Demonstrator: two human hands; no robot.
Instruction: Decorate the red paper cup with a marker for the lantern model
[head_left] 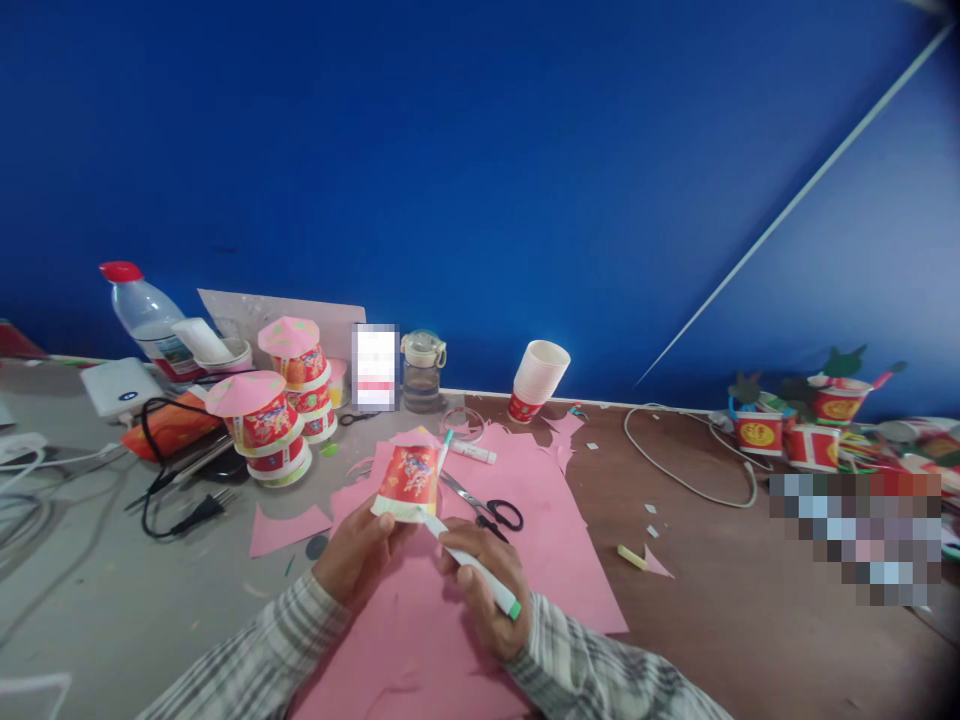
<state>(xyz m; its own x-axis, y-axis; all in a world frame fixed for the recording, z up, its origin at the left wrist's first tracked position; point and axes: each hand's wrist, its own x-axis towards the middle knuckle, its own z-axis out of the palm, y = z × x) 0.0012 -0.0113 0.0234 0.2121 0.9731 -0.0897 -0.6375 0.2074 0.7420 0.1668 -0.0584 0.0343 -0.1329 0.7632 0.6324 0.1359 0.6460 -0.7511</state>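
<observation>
My left hand (361, 545) grips a red paper cup (412, 478) printed with a colourful figure, its pale rim facing down towards me. In my right hand (491, 575) is a white marker (480, 580) with a green end. The marker's tip is at the cup's lower rim; whether it touches I cannot tell. A slim piece with a green-blue tip (448, 438) shows beside the cup's upper right side. Under both hands lies pink paper (559, 570). Black-handled scissors (501, 515) rest on it, just beyond my right hand, near a white glue stick (474, 452).
Stacked cups with pink paper roofs (259, 425) stand at left, near a black plug cable (199, 515) and a bottle (154, 320). A lidded water jar (422, 375) and a leaning cup stack (540, 380) stand at the back. Decorated cups (814, 445) sit at right.
</observation>
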